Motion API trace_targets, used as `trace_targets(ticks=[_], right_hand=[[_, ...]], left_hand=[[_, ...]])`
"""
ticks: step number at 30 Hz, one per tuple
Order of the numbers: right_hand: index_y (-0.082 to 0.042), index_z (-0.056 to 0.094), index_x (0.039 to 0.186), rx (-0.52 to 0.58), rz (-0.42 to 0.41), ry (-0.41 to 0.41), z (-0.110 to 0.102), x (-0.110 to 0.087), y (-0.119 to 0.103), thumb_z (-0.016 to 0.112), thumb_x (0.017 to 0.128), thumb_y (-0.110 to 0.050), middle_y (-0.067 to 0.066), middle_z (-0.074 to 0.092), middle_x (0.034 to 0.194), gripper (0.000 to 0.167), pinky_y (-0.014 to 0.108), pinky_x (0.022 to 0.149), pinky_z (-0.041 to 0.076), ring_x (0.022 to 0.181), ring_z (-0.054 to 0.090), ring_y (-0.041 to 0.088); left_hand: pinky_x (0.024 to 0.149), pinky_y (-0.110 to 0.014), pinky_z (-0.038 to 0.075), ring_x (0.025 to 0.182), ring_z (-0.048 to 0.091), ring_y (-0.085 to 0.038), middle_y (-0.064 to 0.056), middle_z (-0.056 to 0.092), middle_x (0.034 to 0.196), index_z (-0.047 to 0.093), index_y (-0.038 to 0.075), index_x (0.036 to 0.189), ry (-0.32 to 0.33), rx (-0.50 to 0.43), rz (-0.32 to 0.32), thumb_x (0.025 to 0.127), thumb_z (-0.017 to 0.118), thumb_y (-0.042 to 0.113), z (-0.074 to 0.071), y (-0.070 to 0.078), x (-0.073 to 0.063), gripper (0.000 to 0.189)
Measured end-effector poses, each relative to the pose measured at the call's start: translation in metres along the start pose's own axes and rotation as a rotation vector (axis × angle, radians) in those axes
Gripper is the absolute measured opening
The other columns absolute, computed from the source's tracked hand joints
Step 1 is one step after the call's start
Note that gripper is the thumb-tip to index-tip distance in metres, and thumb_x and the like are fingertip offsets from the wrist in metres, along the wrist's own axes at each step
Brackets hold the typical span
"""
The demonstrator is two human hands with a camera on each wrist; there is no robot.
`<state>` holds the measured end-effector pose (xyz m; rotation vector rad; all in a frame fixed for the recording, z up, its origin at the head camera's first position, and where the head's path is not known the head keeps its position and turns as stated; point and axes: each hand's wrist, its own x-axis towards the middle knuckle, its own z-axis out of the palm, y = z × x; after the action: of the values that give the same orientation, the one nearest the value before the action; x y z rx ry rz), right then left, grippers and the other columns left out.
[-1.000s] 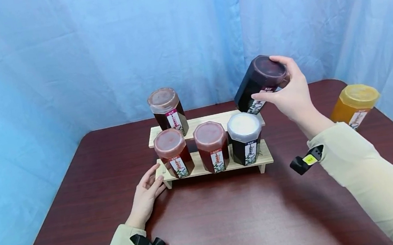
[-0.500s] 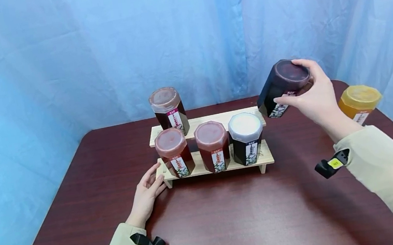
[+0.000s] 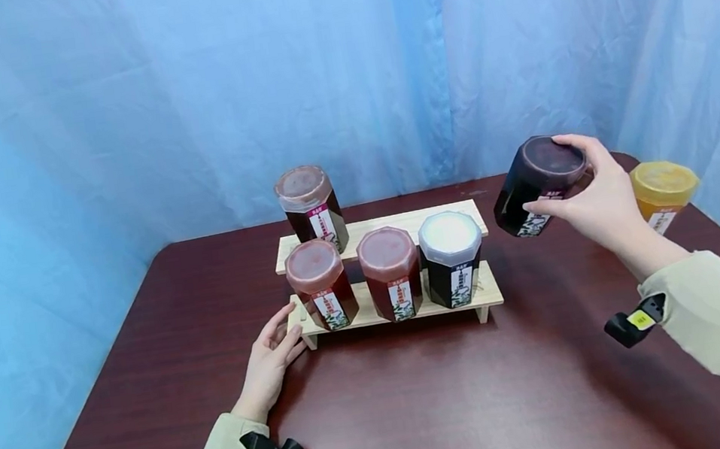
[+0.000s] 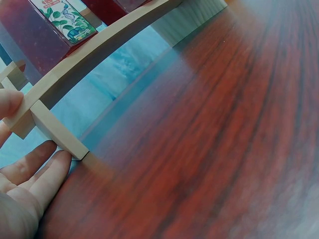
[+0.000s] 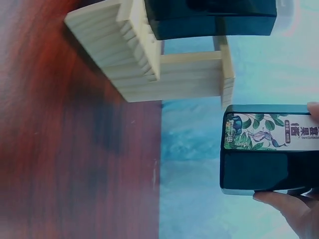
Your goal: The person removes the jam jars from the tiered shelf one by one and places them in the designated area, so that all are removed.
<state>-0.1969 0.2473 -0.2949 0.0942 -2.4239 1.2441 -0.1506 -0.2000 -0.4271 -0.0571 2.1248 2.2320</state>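
Observation:
My right hand (image 3: 593, 205) grips a dark purple eight-sided jar (image 3: 539, 186) near its lid, thumb on the label side. The jar leans, held in the air just past the right end of the rack's upper shelf; its label (image 5: 264, 130) shows in the right wrist view. At the left end of the lower shelf, my left hand (image 3: 270, 361) holds the two-tier wooden rack (image 3: 358, 317). The left wrist view has the thumb (image 4: 9, 102) on the board and the fingers (image 4: 52, 169) against the rack's leg (image 4: 60, 132).
On the lower shelf stand two red jars (image 3: 332, 300) (image 3: 395, 296) and a white-lidded dark jar (image 3: 455, 280). A brown-lidded jar (image 3: 313, 211) occupies the upper shelf's left end. A yellow jar (image 3: 664, 192) stands far right on the table (image 3: 426, 413). Blue curtains (image 3: 286, 75) hang behind.
My right hand has carried the dark purple jar rightward from above the upper shelf's right end to beyond it, and lower. My left hand stays on the rack.

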Motion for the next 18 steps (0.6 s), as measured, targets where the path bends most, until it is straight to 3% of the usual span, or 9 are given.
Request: trace_targets(ticks=[3,9,18], right_hand=[[-0.021,0.040,0.140,-0.006,-0.009,-0.007,0.001,-0.004,0.006,0.083,0.071,-0.017,-0.005,0.046,0.119,0.082,0.004,0.066,0.041,0.088,0.048,-0.006],[-0.017,0.042,0.139,-0.043,-0.020,-0.020,0.003,-0.012,0.019,0.084,0.070,-0.014,-0.001,0.048,0.117,0.080,0.004,0.063,0.041,0.077,0.049,-0.009],[-0.016,0.040,0.140,-0.064,-0.012,-0.030,0.004,-0.021,0.040,0.083,0.071,-0.015,0.008,0.048,0.121,0.081,0.003,0.064,0.039,0.083,0.046,-0.010]], left_hand=[[0.085,-0.025,0.051,0.101,0.059,-0.003,-0.022,0.045,0.134,0.038,0.009,0.143,-0.004,-0.004,0.003,0.097,0.051,0.006,0.000,-0.001,0.000,0.048],[0.085,-0.024,0.051,0.102,0.059,-0.003,-0.023,0.044,0.136,0.038,0.008,0.143,-0.008,-0.013,0.017,0.097,0.050,0.006,0.000,-0.001,0.001,0.048],[0.085,-0.024,0.051,0.102,0.059,-0.003,-0.023,0.045,0.134,0.037,0.008,0.143,-0.006,0.007,0.015,0.097,0.052,0.008,0.000,-0.001,0.000,0.049]])
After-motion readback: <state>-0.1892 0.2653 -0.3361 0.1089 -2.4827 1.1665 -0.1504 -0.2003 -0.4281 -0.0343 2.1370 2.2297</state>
